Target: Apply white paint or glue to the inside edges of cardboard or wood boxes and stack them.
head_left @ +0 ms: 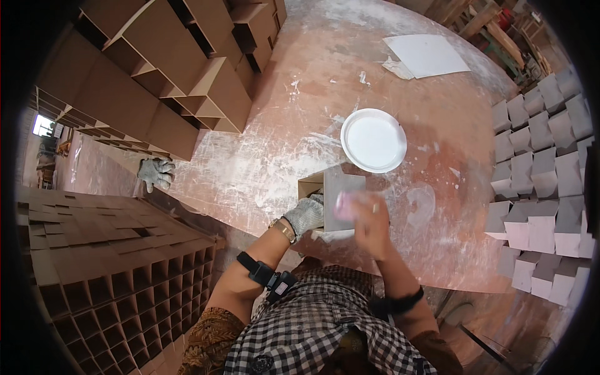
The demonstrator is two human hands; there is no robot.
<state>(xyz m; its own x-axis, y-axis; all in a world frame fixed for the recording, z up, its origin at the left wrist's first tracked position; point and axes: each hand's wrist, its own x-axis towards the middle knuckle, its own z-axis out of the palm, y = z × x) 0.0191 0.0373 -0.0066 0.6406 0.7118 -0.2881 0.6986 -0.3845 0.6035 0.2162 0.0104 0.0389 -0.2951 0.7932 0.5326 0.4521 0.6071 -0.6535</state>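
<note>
A small cardboard box (pixel 344 199) with a grey upper face and an open left end sits near the table's front edge. My left hand (pixel 305 215), in a grey knitted glove, reaches into that open end. Its fingers are hidden inside. Over the grey face is my bare right hand (pixel 371 222), blurred by motion and closed on a small pink sponge-like pad (pixel 344 205). The pad's exact kind is too smeared to tell. Just beyond the box stands a round white dish (pixel 374 141) with white inside, apart from both hands.
Stacked brown cardboard boxes (pixel 164 59) rise at the far left, with a loose grey glove (pixel 156 174) near them. A brown cardboard grid stack (pixel 119 275) fills the near left. Rows of grey-white boxes (pixel 542 225) line the right. A white sheet (pixel 431 55) lies on the stained table (pixel 275 162).
</note>
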